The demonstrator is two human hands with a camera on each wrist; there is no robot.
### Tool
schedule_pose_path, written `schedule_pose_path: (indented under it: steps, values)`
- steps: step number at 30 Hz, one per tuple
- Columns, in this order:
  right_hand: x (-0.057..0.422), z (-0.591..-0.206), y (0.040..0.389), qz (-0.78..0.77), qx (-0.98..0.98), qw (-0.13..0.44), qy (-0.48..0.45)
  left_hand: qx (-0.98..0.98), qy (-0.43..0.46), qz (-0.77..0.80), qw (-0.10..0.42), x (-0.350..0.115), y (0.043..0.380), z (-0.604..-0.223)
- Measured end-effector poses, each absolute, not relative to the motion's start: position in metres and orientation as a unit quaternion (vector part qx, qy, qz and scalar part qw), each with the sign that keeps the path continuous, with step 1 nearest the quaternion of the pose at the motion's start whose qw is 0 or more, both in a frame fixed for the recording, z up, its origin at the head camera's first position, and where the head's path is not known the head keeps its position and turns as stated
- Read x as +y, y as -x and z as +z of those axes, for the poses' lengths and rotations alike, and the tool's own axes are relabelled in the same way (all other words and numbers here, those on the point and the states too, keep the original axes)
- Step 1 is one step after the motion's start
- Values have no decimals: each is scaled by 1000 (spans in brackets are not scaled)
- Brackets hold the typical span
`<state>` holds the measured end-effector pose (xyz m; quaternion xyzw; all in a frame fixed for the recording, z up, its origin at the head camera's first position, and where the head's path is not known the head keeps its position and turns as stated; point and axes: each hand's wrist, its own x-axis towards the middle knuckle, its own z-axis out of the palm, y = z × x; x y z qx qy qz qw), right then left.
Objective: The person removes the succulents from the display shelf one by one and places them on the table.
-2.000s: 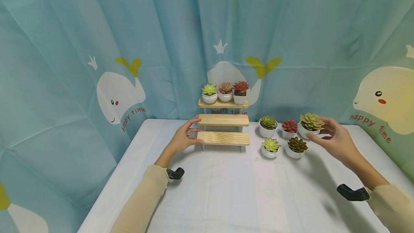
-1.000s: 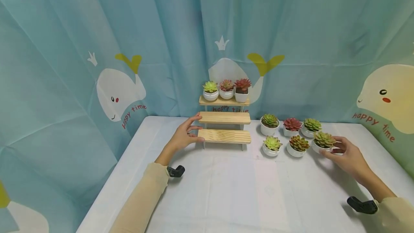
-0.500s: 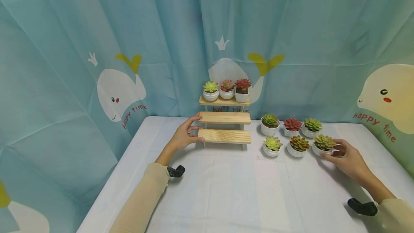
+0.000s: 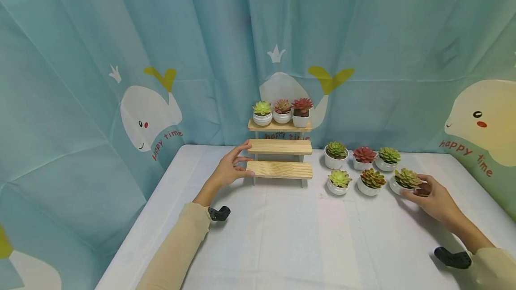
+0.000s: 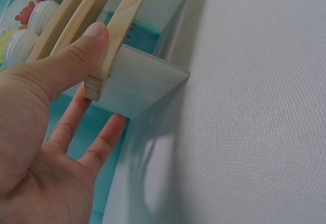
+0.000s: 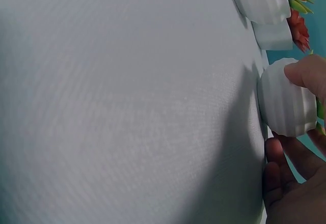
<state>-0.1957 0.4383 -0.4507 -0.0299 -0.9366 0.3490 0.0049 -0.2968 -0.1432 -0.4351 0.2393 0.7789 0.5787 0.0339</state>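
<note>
My left hand is at the left end of a three-tier wooden plant stand. In the left wrist view, the thumb presses on the front plank and the other fingers reach beside and behind its end. My right hand holds a green succulent in a round white pot at the right end of the front row. The right wrist view shows the thumb against the ribbed white pot and fingers on its other side; the pot's base is right at the tablecloth.
Three small potted succulents stand on the top tier. Left of the held pot are a red-tipped succulent and a lime one; behind are a dark green, a red and a green one. A whale-print curtain hangs behind.
My right hand has brought the green succulent forward and down from the back to the front row's right end. Over the last second it has barely moved. The left hand keeps its place.
</note>
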Motion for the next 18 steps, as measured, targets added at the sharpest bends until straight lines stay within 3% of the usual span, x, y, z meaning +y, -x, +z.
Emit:
schedule_pose_path:
  steps: [18]
  values:
    - [439, -452, 196, 349, -937, 8, 31, 780, -240, 577, 37, -143, 299, -437]
